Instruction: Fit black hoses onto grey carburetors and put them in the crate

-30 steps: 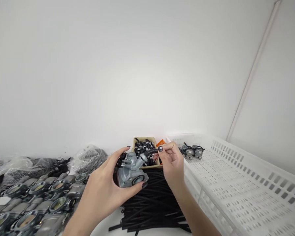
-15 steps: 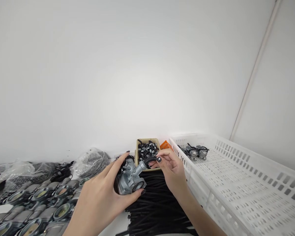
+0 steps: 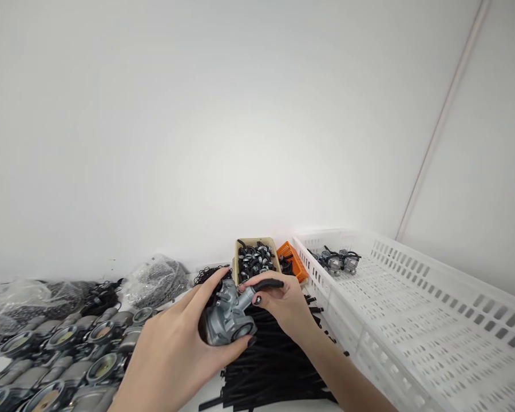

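- Carburetor (image 3: 228,317), grey metal, sits above the near edge of the pile of black hoses (image 3: 274,357), in front of the tan box of clips (image 3: 254,258).
- Left hand (image 3: 175,346) is wrapped round its body, thumb under the round opening, fingers curled over the top; a firm, full hold.
- Right hand (image 3: 283,303) pinches a short black hose (image 3: 264,284) between thumb and fingers, one end at the small spout on top of the carburetor.
- Judgement: the hose goes on best if it is lined up straight with the spout and pushed with a slight twist, gripped close to the end so it does not buckle.
- Judgement: the left hand should brace against the push and keep the spout turned toward the right hand.
- More carburetors (image 3: 64,355) lie to the left; a white crate (image 3: 416,309) with two fitted ones (image 3: 339,260) stands to the right.
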Tool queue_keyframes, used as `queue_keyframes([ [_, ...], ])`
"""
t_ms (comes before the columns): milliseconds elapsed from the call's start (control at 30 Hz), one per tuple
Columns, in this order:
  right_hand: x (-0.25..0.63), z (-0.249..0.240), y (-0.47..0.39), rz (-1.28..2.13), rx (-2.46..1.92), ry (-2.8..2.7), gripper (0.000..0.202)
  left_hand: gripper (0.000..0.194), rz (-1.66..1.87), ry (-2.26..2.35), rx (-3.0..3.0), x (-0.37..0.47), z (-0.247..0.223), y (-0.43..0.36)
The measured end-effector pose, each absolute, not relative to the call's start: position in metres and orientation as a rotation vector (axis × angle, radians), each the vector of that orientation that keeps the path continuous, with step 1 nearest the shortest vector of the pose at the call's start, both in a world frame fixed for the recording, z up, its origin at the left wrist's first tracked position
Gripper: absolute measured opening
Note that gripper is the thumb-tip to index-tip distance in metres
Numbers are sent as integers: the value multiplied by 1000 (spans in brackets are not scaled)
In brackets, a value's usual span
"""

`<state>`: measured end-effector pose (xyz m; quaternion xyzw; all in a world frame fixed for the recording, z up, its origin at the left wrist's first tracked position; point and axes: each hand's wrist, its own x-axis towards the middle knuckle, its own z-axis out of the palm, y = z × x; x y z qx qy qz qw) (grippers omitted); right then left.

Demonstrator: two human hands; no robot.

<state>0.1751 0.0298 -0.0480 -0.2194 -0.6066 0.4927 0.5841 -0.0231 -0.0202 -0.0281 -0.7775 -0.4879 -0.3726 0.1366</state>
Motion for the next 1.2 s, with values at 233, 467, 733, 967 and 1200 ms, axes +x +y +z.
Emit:
queue_keyframes([
  [233,169,-54,28,1057,-440,-1332,39,80,-1088,-1352,-2164,-11,-31,-21],
  [467,169,-51,21,1349,-354,-1276,32,81,-1208,-1434,-2181,-7,-34,-18],
  [733,166,-48,13,1627,-269,-1130,39,75,-1430,-1724,-2250,2,-32,-18],
  [967,162,-52,15,1604,-230,-1036,42,72,-1523,-1651,-2266,5,-31,-17],
  [1200,161,-47,13,1574,-258,-1015,38,72,-1467,-1548,-2260,0,-32,-21],
])
